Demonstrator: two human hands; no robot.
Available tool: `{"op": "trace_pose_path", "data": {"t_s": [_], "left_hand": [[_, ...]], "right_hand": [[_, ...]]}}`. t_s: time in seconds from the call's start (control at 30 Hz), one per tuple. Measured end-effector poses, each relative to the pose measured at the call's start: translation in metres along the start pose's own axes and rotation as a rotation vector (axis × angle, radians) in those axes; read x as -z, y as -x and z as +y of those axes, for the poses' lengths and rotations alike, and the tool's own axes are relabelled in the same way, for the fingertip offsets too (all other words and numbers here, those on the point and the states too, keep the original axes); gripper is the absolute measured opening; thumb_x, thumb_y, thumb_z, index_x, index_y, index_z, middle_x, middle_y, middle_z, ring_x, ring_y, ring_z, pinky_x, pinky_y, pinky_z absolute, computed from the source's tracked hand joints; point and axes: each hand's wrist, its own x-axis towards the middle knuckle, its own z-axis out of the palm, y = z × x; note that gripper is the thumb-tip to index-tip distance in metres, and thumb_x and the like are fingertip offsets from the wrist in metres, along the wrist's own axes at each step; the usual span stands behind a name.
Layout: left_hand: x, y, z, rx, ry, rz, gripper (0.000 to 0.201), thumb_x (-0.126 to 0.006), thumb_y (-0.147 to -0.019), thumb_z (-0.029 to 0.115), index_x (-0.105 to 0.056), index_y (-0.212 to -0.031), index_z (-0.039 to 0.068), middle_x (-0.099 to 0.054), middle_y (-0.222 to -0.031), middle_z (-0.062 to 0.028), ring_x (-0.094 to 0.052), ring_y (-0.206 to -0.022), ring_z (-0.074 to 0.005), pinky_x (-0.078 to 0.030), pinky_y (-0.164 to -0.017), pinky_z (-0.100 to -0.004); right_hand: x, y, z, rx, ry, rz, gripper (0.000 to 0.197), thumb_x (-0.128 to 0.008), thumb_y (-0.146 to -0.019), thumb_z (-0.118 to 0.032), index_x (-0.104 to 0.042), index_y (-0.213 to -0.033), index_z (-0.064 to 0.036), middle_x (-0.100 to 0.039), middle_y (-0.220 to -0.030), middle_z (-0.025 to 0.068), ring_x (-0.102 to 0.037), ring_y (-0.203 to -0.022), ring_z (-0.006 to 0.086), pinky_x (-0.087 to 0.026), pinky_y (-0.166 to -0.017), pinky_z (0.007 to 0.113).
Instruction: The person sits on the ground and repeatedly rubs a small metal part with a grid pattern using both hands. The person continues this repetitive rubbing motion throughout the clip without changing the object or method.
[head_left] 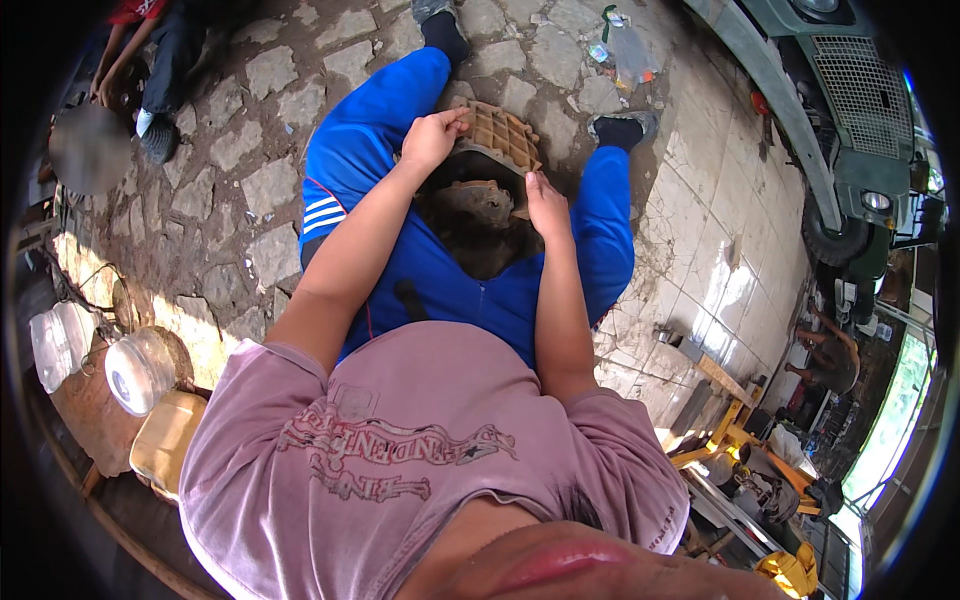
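A brown, grimy part with a ribbed grid face (pixel 502 132), which looks like a metal casting, is tilted up between my shins. My left hand (pixel 432 140) grips its upper left edge, fingers closed. At its lower right corner, my right hand (pixel 547 205) is closed on the rim, thumb along the edge. Below the ribbed part, a second rusty brown part (pixel 478 200) with an uneven outline lies in a dark round hollow (pixel 470 245) between my thighs. Whether that hollow is a basin or something else, I cannot tell. The ribbed part's underside is hidden.
Rough stone paving (pixel 275 190) lies to the left, pale tiles (pixel 700 215) to the right. A green vehicle (pixel 865 170) stands far right. Clear plastic containers (pixel 140 370) and a yellow jerrycan (pixel 168 440) sit at left. Another person (pixel 165 60) is at upper left.
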Motion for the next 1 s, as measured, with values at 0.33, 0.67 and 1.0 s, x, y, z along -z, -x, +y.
{"op": "trace_pose_path", "data": {"t_s": [0.33,0.67,1.0], "left_hand": [[0.012,0.000,-0.002,0.017,0.073,-0.013,0.033,-0.080,-0.086,0.005,-0.073,-0.118,0.003,-0.082,-0.092,-0.0077,-0.078,-0.087,-0.0116,-0.059,-0.077,-0.0291],[0.007,0.000,0.006,0.043,0.114,-0.057,0.036,-0.096,-0.078,0.014,-0.066,-0.095,0.004,-0.074,-0.075,-0.0021,-0.064,-0.070,-0.0049,-0.052,-0.067,-0.0268],[0.002,-0.003,-0.008,0.020,0.064,-0.011,0.050,-0.101,-0.071,0.026,-0.059,-0.089,0.006,-0.066,-0.071,-0.0023,-0.061,-0.067,-0.0093,-0.052,-0.066,-0.0312]], "right_hand": [[0.019,-0.017,0.006,-0.109,0.002,-0.223,0.075,-0.022,-0.110,-0.065,-0.058,-0.151,-0.0132,-0.059,-0.153,0.0165,-0.050,-0.145,0.0396,-0.034,-0.122,0.057],[0.022,-0.012,-0.009,-0.184,0.042,-0.230,0.078,-0.018,-0.110,-0.067,-0.057,-0.153,-0.0160,-0.057,-0.156,0.0114,-0.046,-0.149,0.0378,-0.025,-0.125,0.065],[0.010,-0.009,-0.004,-0.065,-0.011,-0.075,0.081,-0.013,-0.110,-0.066,-0.057,-0.153,-0.0122,-0.056,-0.157,0.0118,-0.044,-0.151,0.0368,-0.023,-0.127,0.064]]}}
